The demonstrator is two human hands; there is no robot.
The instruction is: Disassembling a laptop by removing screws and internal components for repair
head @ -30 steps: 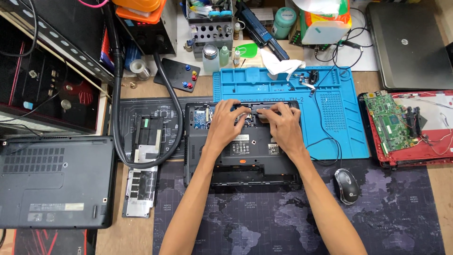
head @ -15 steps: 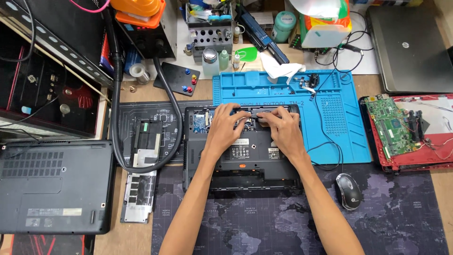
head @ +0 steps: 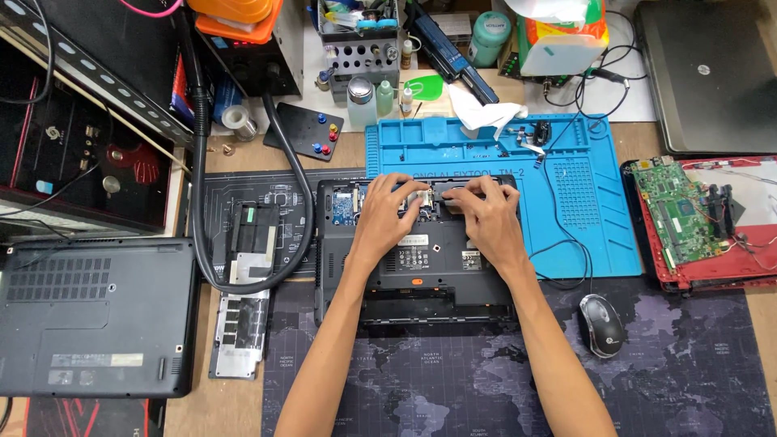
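Crowded wooden repair bench (head: 243, 409), w/ a dark world-map desk mat (head: 688, 388) across the near side and a blue work mat (head: 583, 202) further back. Your opened laptop base (head: 417, 279) sits bottom-up in the middle, half on the blue mat, half on the map mat.

Your left hand (head: 387, 218) lies flat on the laptop's upper part, fingers spread and curled down onto a dark part by the far edge. Your right hand (head: 486, 214) is just beside it, fingertips pressing on the same area; the two hands nearly touch at the tips. Can't tell if either one actually grips anything, since the fingers cover the spot.

Mouse (head: 603, 324) is near your right forearm. Red laptop shell w/ a green circuit board (head: 676, 210) sits far right. Closed grey laptop (head: 93, 324) is on the left, a black hose (head: 206, 202) looping next to it.
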